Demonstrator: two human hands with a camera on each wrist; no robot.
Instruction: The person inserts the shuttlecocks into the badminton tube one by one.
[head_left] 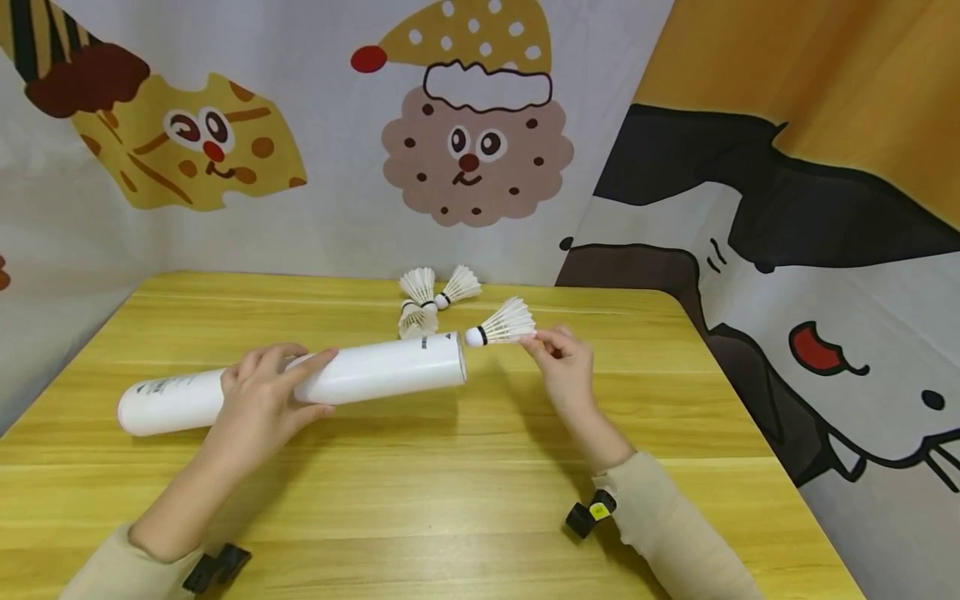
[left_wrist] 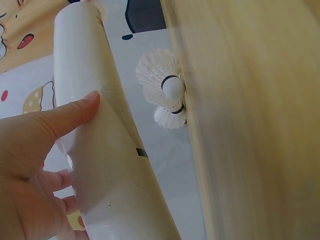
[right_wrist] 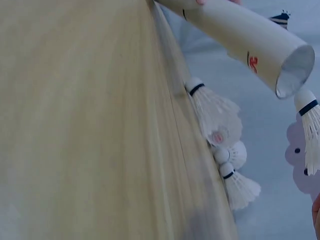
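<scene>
My left hand (head_left: 264,396) grips a long white shuttlecock tube (head_left: 390,369) around its middle, holding it tilted above the table. In the right wrist view, the tube's near end (right_wrist: 296,72) is uncapped and its inside shows. My right hand (head_left: 566,371) pinches a white feather shuttlecock (head_left: 506,323) by the rim of its skirt. The cork of that shuttlecock points left, just outside the tube's mouth. In the left wrist view, my left thumb (left_wrist: 75,112) lies along the tube (left_wrist: 95,65).
Several more shuttlecocks (head_left: 417,287) lie together on the wooden table (head_left: 450,517) near its back edge, behind the tube. A white cloth with cartoon figures (head_left: 322,167) hangs behind the table.
</scene>
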